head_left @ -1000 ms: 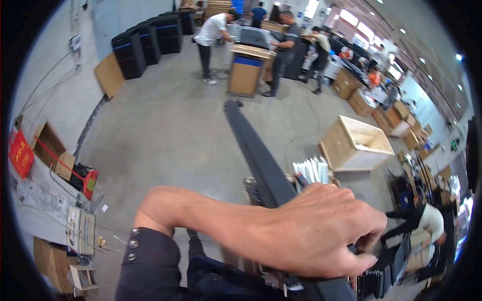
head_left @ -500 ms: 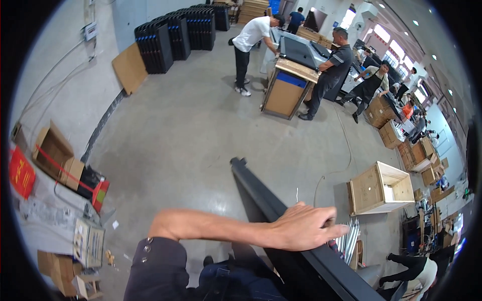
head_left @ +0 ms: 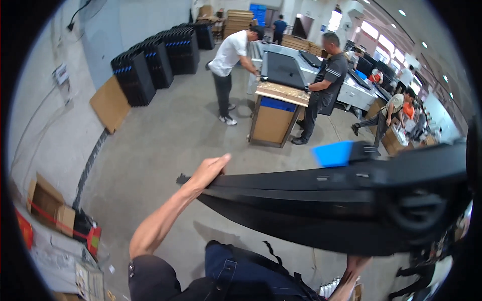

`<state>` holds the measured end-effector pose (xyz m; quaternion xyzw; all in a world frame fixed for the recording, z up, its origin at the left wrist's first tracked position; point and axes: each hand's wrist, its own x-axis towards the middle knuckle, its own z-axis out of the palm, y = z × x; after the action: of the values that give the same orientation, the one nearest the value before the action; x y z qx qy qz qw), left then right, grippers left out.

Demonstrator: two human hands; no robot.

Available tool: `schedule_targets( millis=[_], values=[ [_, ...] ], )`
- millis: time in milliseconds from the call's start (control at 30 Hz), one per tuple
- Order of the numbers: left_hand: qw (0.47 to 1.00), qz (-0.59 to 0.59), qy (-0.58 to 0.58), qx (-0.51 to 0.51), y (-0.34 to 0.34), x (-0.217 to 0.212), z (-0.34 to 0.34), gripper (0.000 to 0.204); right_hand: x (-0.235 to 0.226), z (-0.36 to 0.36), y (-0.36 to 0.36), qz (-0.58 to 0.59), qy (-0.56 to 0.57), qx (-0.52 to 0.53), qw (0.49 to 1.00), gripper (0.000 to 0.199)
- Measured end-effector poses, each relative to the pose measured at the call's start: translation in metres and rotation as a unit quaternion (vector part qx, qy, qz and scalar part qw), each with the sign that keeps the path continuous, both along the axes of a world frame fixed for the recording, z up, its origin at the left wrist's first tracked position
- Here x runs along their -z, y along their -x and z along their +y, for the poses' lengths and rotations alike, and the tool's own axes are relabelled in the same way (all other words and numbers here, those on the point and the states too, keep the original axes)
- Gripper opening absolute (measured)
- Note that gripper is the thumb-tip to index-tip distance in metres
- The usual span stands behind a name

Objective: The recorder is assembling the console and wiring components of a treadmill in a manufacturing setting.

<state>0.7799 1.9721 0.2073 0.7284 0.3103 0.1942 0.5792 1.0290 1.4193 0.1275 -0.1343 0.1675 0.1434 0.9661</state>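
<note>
- In front of your chest, a large black panel (head_left: 326, 200) lies nearly level across the head view, its long axis running left to right; the left end sits slightly lower than the right, and the panel's back, with a round mount, faces the camera.
- Your left hand (head_left: 208, 170) grips the panel's left end: fingers curl over the top edge at that corner, the arm stretched out from the lower left.
- Your right hand (head_left: 359, 263) shows only as a sliver under the panel's lower edge, near the right of the middle; you can't tell whether it is clamped on the panel or just pressed against it.
- Your hands are well apart, one at the end and one beneath.
- A blue patch (head_left: 332, 153) sits at the panel's top edge.
- Beyond, on the grey floor (head_left: 165, 135), two people stand at a cardboard-sided work table (head_left: 275, 113) bearing another black panel.
- Black stacked units (head_left: 150, 65) line the left wall; an open cardboard box (head_left: 47, 205) lies at the lower left.
</note>
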Motion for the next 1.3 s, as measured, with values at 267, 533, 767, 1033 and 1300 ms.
schedule_targets(
  millis=[267, 533, 767, 1033, 1300],
  values=[
    [0.983, 0.056, 0.067, -0.164, -0.112, 0.259, 0.227, 0.060, 0.130, 0.218, -0.159, -0.218, 0.042, -0.116, 0.968, 0.062],
    [0.958, 0.037, 0.273, -0.083, -0.267, 0.351, 0.332, 0.052, 0.100, 0.419, -0.375, -0.293, 0.142, -0.355, 0.877, 0.078],
    [0.907, 0.097, 0.384, -0.145, -0.450, 0.419, 0.394, 0.044, 0.146, 0.507, -0.575, -0.302, 0.171, -0.450, 0.823, 0.089],
    [0.928, 0.157, 0.325, -0.090, -0.666, 0.599, 0.473, 0.038, 0.290, 0.558, -0.790, -0.266, 0.198, -0.449, 0.830, 0.091],
    [0.905, 0.160, 0.374, -0.126, -0.701, 0.664, 0.498, 0.028, 0.299, 0.612, -0.837, -0.134, 0.240, -0.435, 0.858, 0.081]
  ],
)
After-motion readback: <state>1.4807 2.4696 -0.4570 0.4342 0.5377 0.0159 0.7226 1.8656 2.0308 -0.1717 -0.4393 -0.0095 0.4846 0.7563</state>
